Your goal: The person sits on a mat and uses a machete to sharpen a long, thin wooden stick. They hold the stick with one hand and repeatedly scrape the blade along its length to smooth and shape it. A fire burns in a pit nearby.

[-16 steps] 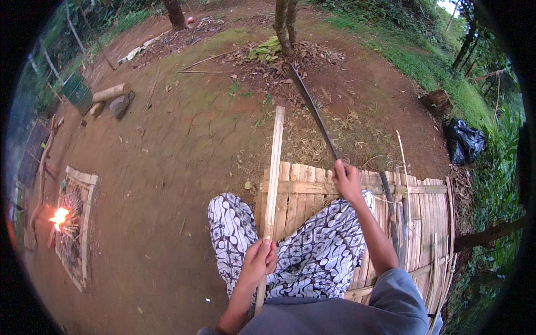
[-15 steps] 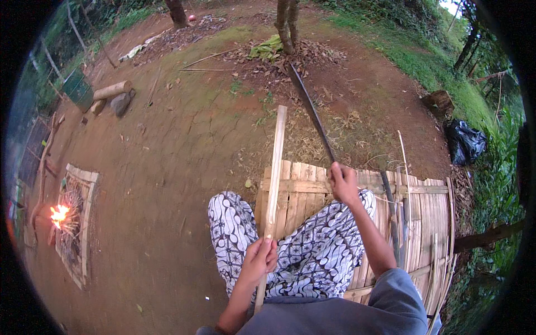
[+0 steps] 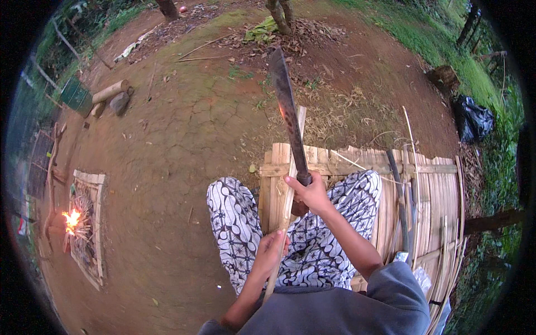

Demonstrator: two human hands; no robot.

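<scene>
My left hand (image 3: 272,251) is closed round a long pale bamboo strip (image 3: 286,209) that slants up between my knees, its lower end reaching my shirt. In my right hand (image 3: 312,195) is the handle of a machete (image 3: 287,106), its wide dark blade pointing up and away. The blade crosses in front of the strip's upper part, and my right thumb lies at or over the strip. I cannot tell whether blade and strip touch. Beneath both hands are my legs in patterned trousers (image 3: 234,223).
I sit on a bamboo slat platform (image 3: 441,195) with thin strips and a dark pole (image 3: 397,190) lying on it. A fire (image 3: 71,221) burns in a framed pit at left. A black bag (image 3: 473,119) and stump (image 3: 443,78) stand right; a tree trunk (image 3: 279,17) rises ahead.
My right hand has come left and nearer, bringing the machete across the bamboo strip with its broad side now showing. The strip leans more to the right. The view has shifted slightly.
</scene>
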